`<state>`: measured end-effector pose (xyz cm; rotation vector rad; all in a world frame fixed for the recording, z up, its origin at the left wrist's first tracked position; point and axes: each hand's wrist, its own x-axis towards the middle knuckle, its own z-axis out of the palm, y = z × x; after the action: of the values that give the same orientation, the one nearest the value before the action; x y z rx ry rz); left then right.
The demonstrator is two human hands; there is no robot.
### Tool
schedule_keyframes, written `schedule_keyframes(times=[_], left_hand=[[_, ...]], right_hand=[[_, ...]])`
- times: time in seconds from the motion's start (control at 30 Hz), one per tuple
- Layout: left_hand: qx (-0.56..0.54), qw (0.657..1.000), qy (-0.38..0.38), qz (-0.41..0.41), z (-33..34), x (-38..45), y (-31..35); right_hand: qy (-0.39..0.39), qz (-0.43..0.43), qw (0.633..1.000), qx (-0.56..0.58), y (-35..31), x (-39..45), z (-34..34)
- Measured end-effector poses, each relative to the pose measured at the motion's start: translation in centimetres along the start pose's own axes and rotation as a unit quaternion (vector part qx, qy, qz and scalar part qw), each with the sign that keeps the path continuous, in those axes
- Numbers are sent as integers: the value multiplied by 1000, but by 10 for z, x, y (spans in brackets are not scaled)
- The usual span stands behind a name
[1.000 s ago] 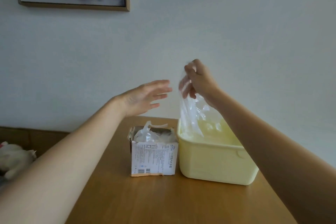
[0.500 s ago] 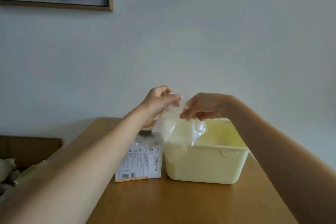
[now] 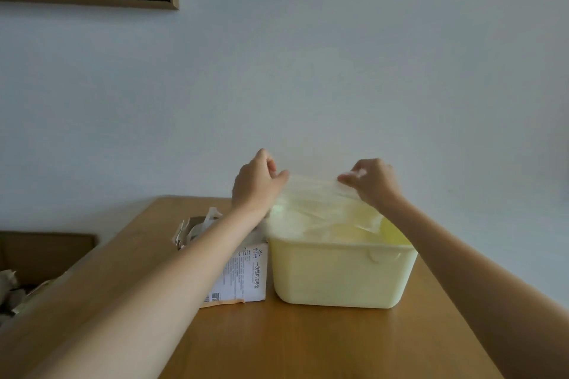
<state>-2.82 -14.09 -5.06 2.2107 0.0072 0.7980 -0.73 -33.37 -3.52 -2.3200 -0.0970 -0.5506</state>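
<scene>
Pinching the clear plastic bag (image 3: 320, 206), seemingly by its rim, left hand (image 3: 254, 183) and right hand (image 3: 374, 183) over the bin (image 3: 338, 274)

Top access to the bin (image 3: 338, 274) is blocked: the plastic bag (image 3: 314, 203) is stretched across its mouth between the left grip (image 3: 255, 184) and the right grip (image 3: 372, 183). The box (image 3: 243, 280) stands against the bin's left wall, with no passage between them. The left forearm crosses above the box. Passage is open over the counter (image 3: 308, 341) in front of both, and along the bin's right side.
</scene>
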Motion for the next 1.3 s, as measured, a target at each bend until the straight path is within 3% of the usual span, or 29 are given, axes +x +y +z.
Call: schedule_keyframes(times=[0.1,0.13,0.2,0.27,0.3,0.37,0.43,0.53,0.57,0.63,0.7,0.77,0.87,0.93,1.03,1.1,1.2,1.3], left_hand=[[71,996,21,-52,-9,11,-10],[77,996,31,-38,-10,14,-8],[55,996,10,67,-1,16,7],[20,976,-149,158,14,8,24],[38,947,-267,176,22,2,31],[154,856,-464,167,39,-5,36],[261,786,-548,116,54,-4,28],[315,749,-580,57,66,2,19],[321,744,-584,52,69,4,17],[330,730,-596,51,73,4,15],[342,717,-607,24,78,4,9],[364,720,-591,-8,79,2,3],[350,729,-588,2,71,0,7],[283,762,-582,15,58,0,20],[223,849,-462,126,19,3,33],[187,883,-403,152,-14,4,28],[163,880,-434,102,-58,1,2],[162,874,-456,37,-87,0,-25]], right_hand=[[-23,11,998,-65,32,0,-2],[-31,16,996,-78,39,1,-1],[-52,20,994,-91,48,3,3],[-82,12,989,-122,50,3,8],[-100,6,983,-156,50,1,9],[-133,-11,960,-248,48,-3,8],[-135,-40,929,-342,42,-8,4],[-49,-120,902,-412,26,-9,-1],[-63,-140,900,-407,21,-8,0],[-219,-76,912,-339,16,-8,6],[-400,76,862,-301,27,-5,18],[-441,128,819,-344,40,-4,22],[-439,92,783,-430,43,-7,19],[-445,57,771,-452,29,-12,10],[-446,41,810,-379,-9,-11,-4],[-424,18,856,-295,-34,-7,-5],[-398,-78,897,-173,-74,-11,9],[-426,-155,885,-110,-107,-32,32]])
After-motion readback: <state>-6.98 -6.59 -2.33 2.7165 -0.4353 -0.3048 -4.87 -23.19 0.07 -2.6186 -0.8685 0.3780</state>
